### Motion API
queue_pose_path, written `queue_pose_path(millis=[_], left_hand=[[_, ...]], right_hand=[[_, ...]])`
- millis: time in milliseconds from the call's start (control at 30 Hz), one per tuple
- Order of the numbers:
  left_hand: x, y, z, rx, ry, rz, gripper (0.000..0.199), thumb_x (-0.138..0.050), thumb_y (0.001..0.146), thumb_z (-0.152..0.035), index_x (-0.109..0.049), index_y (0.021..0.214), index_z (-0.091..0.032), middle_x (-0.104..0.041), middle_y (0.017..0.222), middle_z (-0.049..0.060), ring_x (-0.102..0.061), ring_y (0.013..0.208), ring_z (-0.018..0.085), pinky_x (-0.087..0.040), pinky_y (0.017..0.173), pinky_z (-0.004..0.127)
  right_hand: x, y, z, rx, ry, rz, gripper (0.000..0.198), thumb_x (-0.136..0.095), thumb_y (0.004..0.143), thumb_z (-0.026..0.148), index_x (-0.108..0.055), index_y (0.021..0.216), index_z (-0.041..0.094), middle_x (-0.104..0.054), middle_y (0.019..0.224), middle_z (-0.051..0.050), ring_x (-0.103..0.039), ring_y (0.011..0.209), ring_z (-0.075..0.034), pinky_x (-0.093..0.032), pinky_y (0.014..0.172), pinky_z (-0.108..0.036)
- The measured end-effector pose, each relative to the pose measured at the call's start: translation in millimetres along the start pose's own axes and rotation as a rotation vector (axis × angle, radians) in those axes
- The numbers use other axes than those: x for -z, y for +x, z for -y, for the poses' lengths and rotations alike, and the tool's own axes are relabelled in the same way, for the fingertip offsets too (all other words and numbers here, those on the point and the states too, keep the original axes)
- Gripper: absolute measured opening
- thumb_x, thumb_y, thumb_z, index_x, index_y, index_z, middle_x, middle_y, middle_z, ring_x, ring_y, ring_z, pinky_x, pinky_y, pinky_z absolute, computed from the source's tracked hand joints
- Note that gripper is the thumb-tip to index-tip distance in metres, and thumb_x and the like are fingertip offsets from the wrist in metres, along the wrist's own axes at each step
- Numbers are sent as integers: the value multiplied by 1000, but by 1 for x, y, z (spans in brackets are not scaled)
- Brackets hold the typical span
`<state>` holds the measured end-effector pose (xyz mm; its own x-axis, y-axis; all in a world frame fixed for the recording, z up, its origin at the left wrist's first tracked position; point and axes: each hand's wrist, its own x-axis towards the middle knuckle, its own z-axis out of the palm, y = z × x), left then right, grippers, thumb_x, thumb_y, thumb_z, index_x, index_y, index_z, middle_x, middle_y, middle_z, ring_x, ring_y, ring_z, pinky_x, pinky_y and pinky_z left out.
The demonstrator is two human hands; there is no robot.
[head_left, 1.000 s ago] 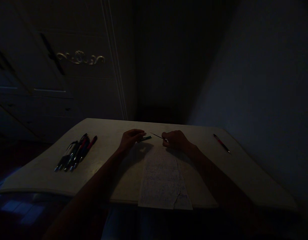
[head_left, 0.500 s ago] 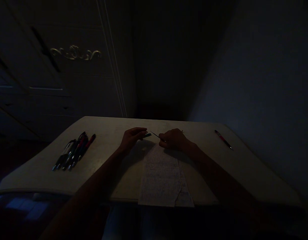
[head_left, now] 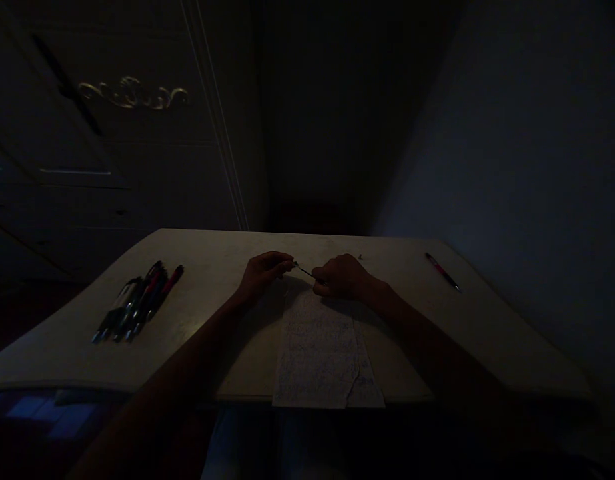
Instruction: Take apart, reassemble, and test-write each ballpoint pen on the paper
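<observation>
My left hand [head_left: 262, 274] is above the far middle of the table, its thumb and fingers pinched on a small pen part [head_left: 295, 265] that is mostly covered by the fingertips. Facing it from the right, my right hand [head_left: 341, 276] is closed around a thin, dark pen refill [head_left: 305, 271]. The refill's far tip reaches the left fingertips and appears to meet the pen part; the dim light hides the exact contact. Beneath and nearer to me lies a creased sheet of paper [head_left: 314, 360] covered with writing, torn along its right side.
A pile of several pens [head_left: 137, 303] lies on the left of the pale table [head_left: 207, 253]. One red and black pen [head_left: 442, 272] rests near the right edge, and a tiny piece [head_left: 360, 257] sits beyond my right hand. A cabinet [head_left: 137, 167] stands at left, a wall [head_left: 512, 167] at right.
The refill's tip has come to the left fingertips, where a gap showed before. The small part in my left hand has turned and shows less. The whole view has shifted slightly.
</observation>
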<state>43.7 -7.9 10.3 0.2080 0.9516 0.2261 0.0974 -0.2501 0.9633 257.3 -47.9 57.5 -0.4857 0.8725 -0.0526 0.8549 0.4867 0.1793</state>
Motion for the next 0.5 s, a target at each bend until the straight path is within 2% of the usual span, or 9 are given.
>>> queue_pose_path(millis=[200, 367, 500], left_hand=[[-1, -3, -4, -39, 57, 17, 26, -82, 71, -43, -78, 81, -19, -78, 83, 8, -69, 72, 20, -56, 67, 32], [0, -3, -4, -61, 81, 44, 26, -82, 72, -44, -78, 81, -20, -79, 84, 8, -72, 78, 23, -58, 72, 34], [2, -2, -3, -88, 120, 51, 24, -81, 73, -43, -79, 81, -21, -79, 86, 7, -72, 80, 24, -59, 75, 36]], right_hand=[[2, -1, -1, 1, -2, 12, 32, -52, 94, 39, -76, 107, 23, -78, 95, -11, -71, 81, -23, -37, 64, -29], [3, -2, 0, 9, 12, 1, 30, -53, 94, 38, -76, 102, 22, -77, 92, -10, -69, 79, -22, -34, 62, -28], [0, -3, -7, 56, 65, -71, 25, -54, 95, 30, -76, 96, 18, -74, 94, -9, -63, 79, -19, -33, 64, -28]])
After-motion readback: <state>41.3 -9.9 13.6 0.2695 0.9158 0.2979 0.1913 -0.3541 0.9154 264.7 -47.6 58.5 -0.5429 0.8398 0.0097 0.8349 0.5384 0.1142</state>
